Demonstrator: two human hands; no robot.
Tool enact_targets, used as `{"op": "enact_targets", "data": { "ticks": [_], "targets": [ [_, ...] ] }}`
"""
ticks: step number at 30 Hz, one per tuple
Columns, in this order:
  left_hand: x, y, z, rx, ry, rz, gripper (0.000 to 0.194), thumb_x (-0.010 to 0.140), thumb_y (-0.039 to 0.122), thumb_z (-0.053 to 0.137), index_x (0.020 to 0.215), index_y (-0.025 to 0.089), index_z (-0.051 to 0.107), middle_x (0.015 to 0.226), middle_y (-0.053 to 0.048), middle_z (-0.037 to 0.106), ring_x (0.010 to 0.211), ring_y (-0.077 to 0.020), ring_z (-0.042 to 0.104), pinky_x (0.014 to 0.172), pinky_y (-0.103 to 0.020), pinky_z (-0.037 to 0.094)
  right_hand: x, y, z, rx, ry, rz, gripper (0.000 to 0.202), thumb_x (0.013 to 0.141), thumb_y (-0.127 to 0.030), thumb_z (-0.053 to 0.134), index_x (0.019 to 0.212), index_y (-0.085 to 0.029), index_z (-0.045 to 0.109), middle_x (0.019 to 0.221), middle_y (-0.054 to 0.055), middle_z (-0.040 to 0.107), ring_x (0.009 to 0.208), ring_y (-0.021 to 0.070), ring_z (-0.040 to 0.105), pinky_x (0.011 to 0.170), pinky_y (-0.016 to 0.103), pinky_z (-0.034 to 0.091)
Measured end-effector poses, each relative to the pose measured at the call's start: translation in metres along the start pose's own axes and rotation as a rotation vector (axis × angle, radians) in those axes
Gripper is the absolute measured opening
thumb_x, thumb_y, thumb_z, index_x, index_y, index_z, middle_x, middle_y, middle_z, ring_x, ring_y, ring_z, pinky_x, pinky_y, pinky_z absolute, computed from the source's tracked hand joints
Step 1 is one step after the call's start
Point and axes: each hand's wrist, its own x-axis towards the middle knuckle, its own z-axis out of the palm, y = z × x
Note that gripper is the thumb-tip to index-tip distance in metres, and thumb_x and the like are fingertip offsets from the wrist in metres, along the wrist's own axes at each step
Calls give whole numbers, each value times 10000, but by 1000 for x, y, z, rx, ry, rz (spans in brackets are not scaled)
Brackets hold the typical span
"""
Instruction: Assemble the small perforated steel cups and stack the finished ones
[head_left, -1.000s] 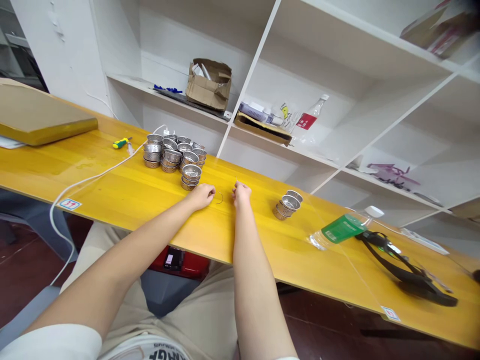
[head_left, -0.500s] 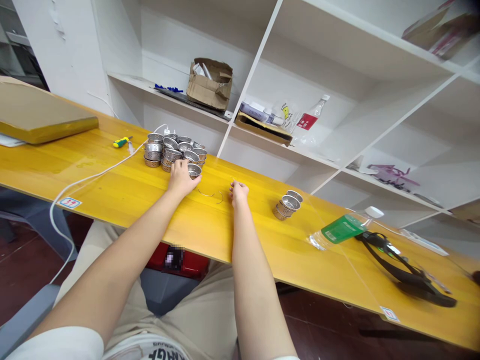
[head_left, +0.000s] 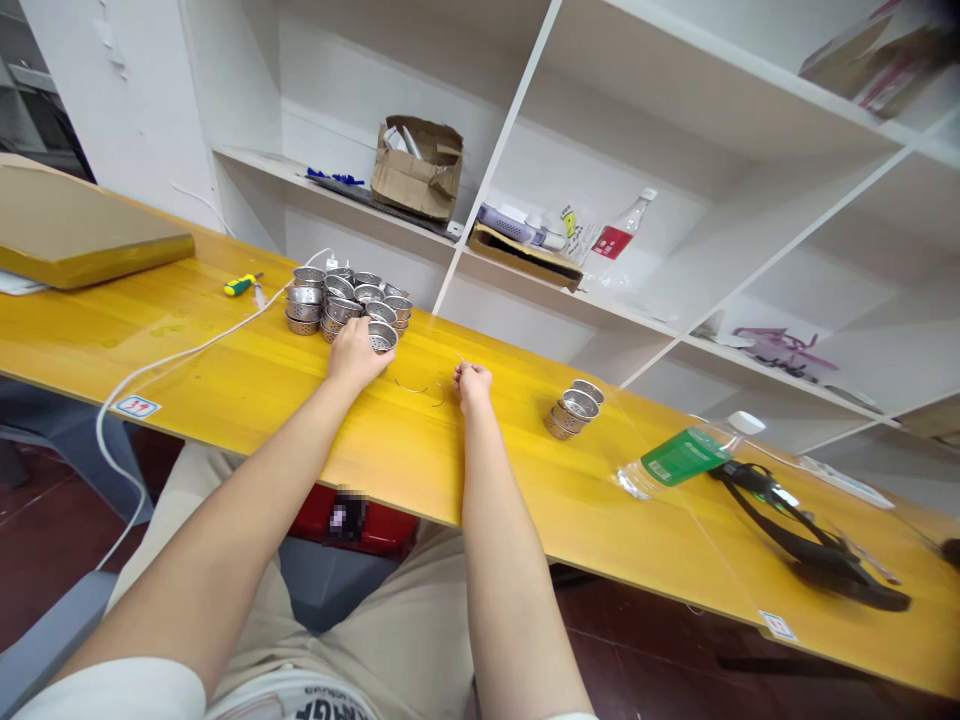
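My left hand (head_left: pixel 355 356) is closed around a small perforated metal cup (head_left: pixel 382 338), at the front of a cluster of similar cups (head_left: pixel 343 290) stacked in piles. The hand hides the cup's left side. Thumb and fingers of my right hand (head_left: pixel 474 386) are pinched together on a thin wire (head_left: pixel 460 357), whose tip pokes out to the upper left. Between the two hands lie a bent piece of wire (head_left: pixel 411 389) and a shorter curved piece (head_left: pixel 440 398), both on the yellow table (head_left: pixel 420 450).
To the right stand a short stack of metal cups (head_left: pixel 576 408), a tilted green-labelled bottle (head_left: pixel 686 455) and a black strapped device (head_left: pixel 810 540). A screwdriver (head_left: pixel 241 286) and a white cable (head_left: pixel 187 350) lie on the left. White shelving (head_left: pixel 517 110) rises behind the table.
My left hand has shifted slightly left, with the metal cup still in it. My right hand has moved a little left, and more of the wire's tip shows.
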Motion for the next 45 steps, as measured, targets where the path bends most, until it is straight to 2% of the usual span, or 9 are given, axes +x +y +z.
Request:
{"op": "enact_targets", "data": {
  "ticks": [6, 12, 15, 21, 29, 33, 39, 42, 45],
  "targets": [
    [-4, 12, -11, -50, -10, 128, 731, 734, 280, 763, 1403, 186, 482, 1413, -159, 546, 1316, -375, 528, 1145, -498, 393, 2, -3, 4, 156, -99, 42, 229, 909, -217, 618, 753, -225, 451, 586, -77, 486, 463, 65, 451, 414, 150, 346],
    [-23, 41, -1, -253, -228, 481, 792, 726, 260, 770, 1444, 178, 443, 1440, -153, 540, 1383, -349, 480, 1209, -484, 352, 1, -10, 2, 284, -246, 80, 318, 982, -320, 512, 694, -225, 415, 523, -96, 320, 406, 63, 297, 383, 170, 248],
    [-34, 49, 14, -286, -337, 475, 840, 700, 244, 786, 1458, 175, 430, 1412, -154, 567, 1323, -351, 515, 1174, -493, 392, -2, -11, 0, 268, -250, 56, 377, 982, -398, 529, 675, -231, 387, 513, -104, 266, 402, 66, 273, 383, 175, 245],
    [-42, 44, 27, -275, -389, 448, 694, 687, 265, 792, 1321, 179, 522, 1253, -125, 638, 1203, -326, 561, 1078, -441, 473, -6, -12, 1, 275, -281, 129, 405, 977, -403, 544, 656, -223, 374, 477, -120, 224, 387, 55, 222, 369, 169, 187],
    [-49, 44, 31, -255, -443, 323, 665, 715, 367, 807, 1287, 186, 519, 1247, -134, 644, 1194, -333, 611, 1046, -436, 487, 4, 0, -9, 228, -307, 166, 430, 946, -433, 614, 660, -232, 364, 470, -129, 203, 389, 59, 186, 353, 166, 169],
    [-55, 52, 34, -295, -442, 109, 650, 705, 437, 834, 1225, 189, 533, 1193, -144, 675, 1116, -334, 663, 952, -426, 529, 10, 7, -21, 242, -311, 174, 420, 973, -430, 581, 678, -232, 356, 495, -120, 232, 399, 62, 221, 365, 154, 210],
    [-53, 70, 44, -675, -425, -222, 599, 697, 488, 855, 1122, 206, 542, 1114, -79, 714, 1015, -247, 684, 890, -364, 541, 10, 13, -36, 302, -429, 168, 442, 1003, -445, 544, 665, -225, 365, 510, -103, 246, 420, 70, 266, 399, 151, 286],
    [-45, 68, 45, -866, -335, -322, 534, 736, 469, 823, 1108, 200, 550, 1129, -64, 708, 1031, -211, 676, 934, -346, 524, 8, 13, -35, 311, -414, 155, 453, 996, -466, 560, 664, -224, 369, 509, -105, 232, 419, 69, 251, 390, 156, 249],
    [-38, 61, 43, -906, -282, -385, 543, 720, 473, 829, 1097, 192, 558, 1140, -76, 703, 1050, -216, 670, 957, -353, 516, 8, 9, -33, 302, -405, 176, 455, 968, -470, 609, 665, -225, 376, 510, -110, 233, 416, 66, 238, 376, 160, 220]
  ]
}}
